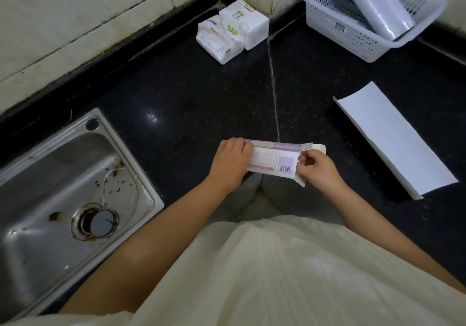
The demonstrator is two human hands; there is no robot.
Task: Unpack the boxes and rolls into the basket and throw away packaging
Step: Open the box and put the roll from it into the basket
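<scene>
While your left hand (230, 163) grips one end of the box (273, 160) above the counter's (176, 93) edge, your right hand (318, 168) pinches its open end flap. A roll (375, 3) leans in the basket (325, 23) far back.

Black speckled worktop (201, 104) with a pale seam running front to back. Steel sink (37, 174) set into the left part. Two white tissue packs (232, 29) touching each other in the back corner. White perforated basket (363, 35) at the back right. White flat box (393, 139) near the right edge.
</scene>
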